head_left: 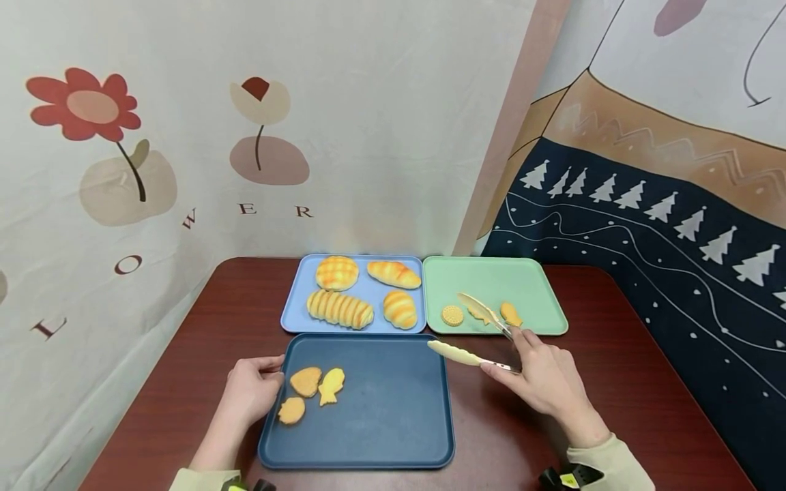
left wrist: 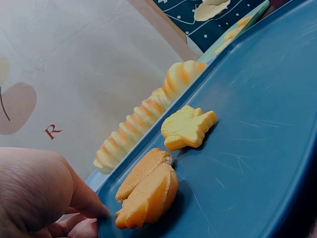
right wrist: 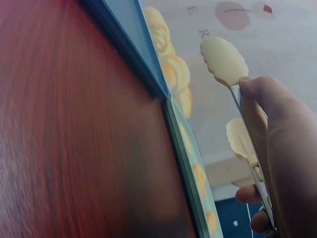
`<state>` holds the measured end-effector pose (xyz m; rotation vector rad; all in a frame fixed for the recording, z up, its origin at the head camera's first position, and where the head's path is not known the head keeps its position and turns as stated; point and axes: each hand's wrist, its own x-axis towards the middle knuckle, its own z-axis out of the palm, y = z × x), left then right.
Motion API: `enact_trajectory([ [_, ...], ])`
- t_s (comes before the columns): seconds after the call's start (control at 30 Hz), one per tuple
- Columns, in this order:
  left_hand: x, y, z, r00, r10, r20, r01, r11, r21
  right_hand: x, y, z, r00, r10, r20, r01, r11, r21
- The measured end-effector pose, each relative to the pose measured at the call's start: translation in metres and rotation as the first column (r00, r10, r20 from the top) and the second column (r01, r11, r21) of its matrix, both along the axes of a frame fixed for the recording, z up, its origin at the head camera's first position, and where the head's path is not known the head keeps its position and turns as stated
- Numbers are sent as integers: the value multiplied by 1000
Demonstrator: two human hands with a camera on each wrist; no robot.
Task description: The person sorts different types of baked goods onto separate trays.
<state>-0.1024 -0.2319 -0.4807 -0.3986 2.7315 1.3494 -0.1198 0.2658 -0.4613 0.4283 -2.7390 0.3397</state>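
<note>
My left hand [head_left: 250, 390] holds the left rim of a dark blue tray [head_left: 393, 423], thumb and fingertips right at the edge. At that tray's left side lie a rounded triangular cookie [head_left: 306, 381], a yellow fish-shaped cookie [head_left: 331, 387] and a smaller roundish cookie [head_left: 291, 410]. My right hand [head_left: 546, 375] grips a pair of tongs [head_left: 456, 353] with cream scalloped tips, spread apart with nothing between them. The upper tip overlaps a cookie on the green tray [head_left: 491, 273] in the head view. A round cookie [head_left: 452, 315] and another cookie [head_left: 510, 314] lie on either side of it.
Behind the dark blue tray, a light blue tray [head_left: 374, 327] carries several toy breads, among them a long ridged loaf [head_left: 340, 309] and a croissant-like roll [head_left: 400, 309]. It adjoins the green tray. All stand on a dark red wooden table [head_left: 190, 341] against a printed cloth backdrop [head_left: 381, 123].
</note>
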Motion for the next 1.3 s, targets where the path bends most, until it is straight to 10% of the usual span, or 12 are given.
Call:
enact_trajectory([
  [1.3, 0, -1, 2, 999, -18, -34, 18, 1000, -4, 4, -95, -11, 963, 267, -34, -262, 959, 111],
])
